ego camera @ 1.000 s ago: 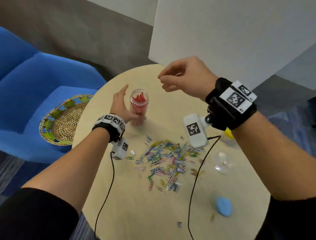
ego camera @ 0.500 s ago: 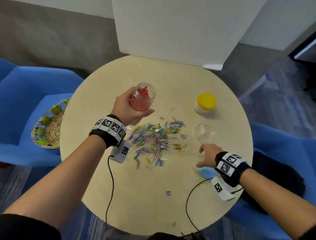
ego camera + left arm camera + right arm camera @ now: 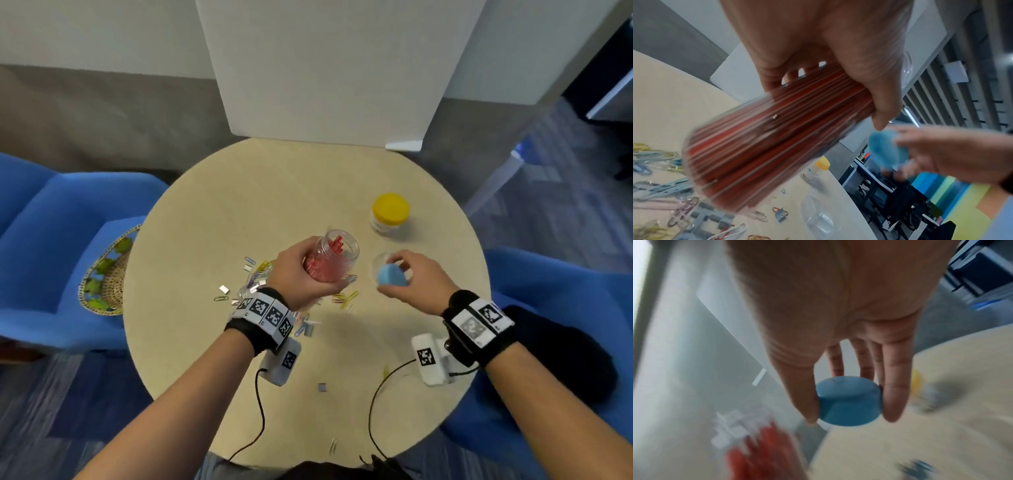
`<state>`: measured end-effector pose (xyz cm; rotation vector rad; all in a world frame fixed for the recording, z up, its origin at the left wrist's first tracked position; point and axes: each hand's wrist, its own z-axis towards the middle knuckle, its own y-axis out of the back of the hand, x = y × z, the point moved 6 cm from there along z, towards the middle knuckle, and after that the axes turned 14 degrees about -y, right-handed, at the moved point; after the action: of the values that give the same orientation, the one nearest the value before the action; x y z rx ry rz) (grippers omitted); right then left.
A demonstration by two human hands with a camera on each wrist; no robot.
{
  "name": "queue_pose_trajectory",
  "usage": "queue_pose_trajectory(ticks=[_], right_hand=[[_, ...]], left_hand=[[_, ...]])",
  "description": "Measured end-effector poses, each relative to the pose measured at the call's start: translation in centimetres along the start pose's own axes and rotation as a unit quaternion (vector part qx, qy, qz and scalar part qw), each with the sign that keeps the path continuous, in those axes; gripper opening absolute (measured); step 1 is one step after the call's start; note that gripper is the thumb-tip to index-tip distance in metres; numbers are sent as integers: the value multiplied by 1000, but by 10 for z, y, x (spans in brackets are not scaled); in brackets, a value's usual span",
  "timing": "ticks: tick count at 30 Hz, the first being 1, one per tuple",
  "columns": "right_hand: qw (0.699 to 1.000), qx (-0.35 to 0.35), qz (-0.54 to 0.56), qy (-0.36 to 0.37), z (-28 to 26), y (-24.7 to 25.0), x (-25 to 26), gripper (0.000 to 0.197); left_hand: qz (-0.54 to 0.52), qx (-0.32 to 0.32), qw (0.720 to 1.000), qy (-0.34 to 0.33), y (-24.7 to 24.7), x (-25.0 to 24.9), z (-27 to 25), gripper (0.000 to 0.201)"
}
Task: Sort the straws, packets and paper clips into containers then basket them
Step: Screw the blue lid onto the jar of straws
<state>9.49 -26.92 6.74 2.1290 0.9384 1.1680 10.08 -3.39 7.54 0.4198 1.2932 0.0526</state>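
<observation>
Left hand (image 3: pixel 301 274): raised over the round surface (image 3: pixel 212 377), grip wrapped around a clear jar (image 3: pixel 334 255) of red straws (image 3: pixel 764 142), jar tilted, open mouth pointing away and to the right.

Right hand (image 3: pixel 416 282): palm down, just beside the jar, thumb and fingertips (image 3: pixel 894 399) pinching a blue lid (image 3: pixel 849 400).

Paper clips (image 3: pixel 346 298): scattered loose on the surface beneath the left hand.

Yellow-lidded jar (image 3: pixel 390 214): upright, farther back on the right.

Woven basket (image 3: pixel 106 277): on the blue chair (image 3: pixel 51 240) at left.

Even, soft indoor light; faint shadows; motion blur in both wrist views.
</observation>
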Motion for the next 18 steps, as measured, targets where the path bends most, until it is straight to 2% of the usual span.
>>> queue_pose_trajectory(ticks=[2, 4, 6, 8, 12, 15, 18], right_hand=[[991, 0, 96, 92, -24, 36, 42, 52], [972, 25, 130, 196, -47, 56, 82, 53], [958, 44, 87, 269, -57, 59, 110, 54], [947, 46, 1, 318, -60, 54, 128, 54], [930, 75, -94, 347, -55, 44, 138, 56], [925, 100, -105, 352, -57, 41, 140, 57], [918, 99, -115, 367, -62, 37, 145, 57]], left_hand=[[17, 1, 1000, 1, 0, -3, 1, 61], [41, 16, 999, -6, 0, -8, 5, 61], [68, 38, 997, -12, -1, -12, 8, 59], [82, 48, 995, -14, 0, -15, 9, 57], [98, 59, 993, -7, 7, -14, 0, 57], [107, 66, 992, 0, 13, -13, -8, 55], [84, 42, 995, 19, 21, -13, -14, 57]])
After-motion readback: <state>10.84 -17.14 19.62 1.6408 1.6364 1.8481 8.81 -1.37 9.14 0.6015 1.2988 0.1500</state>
